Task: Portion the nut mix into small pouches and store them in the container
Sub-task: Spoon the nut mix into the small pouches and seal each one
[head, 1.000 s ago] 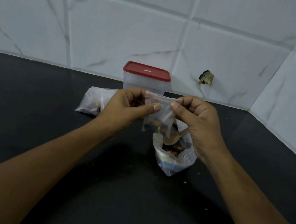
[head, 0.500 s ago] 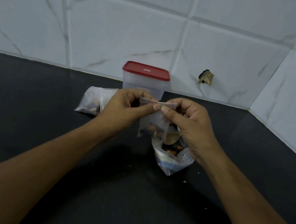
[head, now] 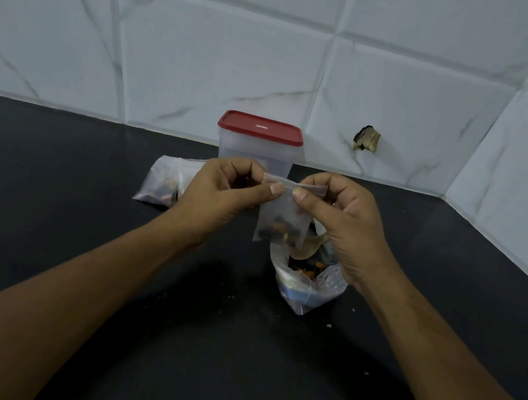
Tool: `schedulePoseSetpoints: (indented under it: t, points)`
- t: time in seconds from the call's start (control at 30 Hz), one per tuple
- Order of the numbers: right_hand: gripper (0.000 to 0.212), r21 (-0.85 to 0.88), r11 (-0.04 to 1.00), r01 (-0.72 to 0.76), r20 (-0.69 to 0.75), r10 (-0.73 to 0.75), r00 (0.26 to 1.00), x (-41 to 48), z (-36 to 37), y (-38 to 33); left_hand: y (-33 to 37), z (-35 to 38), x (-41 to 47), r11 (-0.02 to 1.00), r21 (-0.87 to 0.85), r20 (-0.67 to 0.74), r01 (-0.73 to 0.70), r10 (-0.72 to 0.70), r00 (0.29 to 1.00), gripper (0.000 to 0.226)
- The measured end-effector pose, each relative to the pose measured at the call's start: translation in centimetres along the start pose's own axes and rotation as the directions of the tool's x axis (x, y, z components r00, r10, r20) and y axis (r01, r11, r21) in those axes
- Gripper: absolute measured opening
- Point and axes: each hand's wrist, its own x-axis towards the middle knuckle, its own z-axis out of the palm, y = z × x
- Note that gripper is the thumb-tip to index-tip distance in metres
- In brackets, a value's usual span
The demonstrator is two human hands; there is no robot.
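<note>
head view: above the counter [head: 51,222], our left hand [head: 223,191] and right hand [head: 344,217] pinched the small pouch [head: 279,217] by its zip strip, thumbs closer together than a second earlier; sealing looked nearly done. the lidded container [head: 257,152] waited behind, the nut mix bag [head: 307,284] beneath.

Bare forearms, bare hands: left hand [head: 223,191], right hand [head: 349,219], thumbnails trimmed short.
</note>
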Motion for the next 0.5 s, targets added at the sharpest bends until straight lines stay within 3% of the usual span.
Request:
schedulePoseSetpoints:
  t: [0.27,0.5]
  points:
    - [0.006,-0.036,0.999,0.001,0.051,0.001,0.999,-0.10,0.03,-0.17,0.04,0.18,-0.05,0.993,0.109,0.010,-0.040,0.039,0.999,0.020]
    - [0.008,-0.017,1.000,-0.009,-0.041,0.009,0.999,0.02,-0.24,-0.13,0.08,0.02,-0.06,0.992,0.125,-0.019,-0.023,0.025,1.000,0.021]
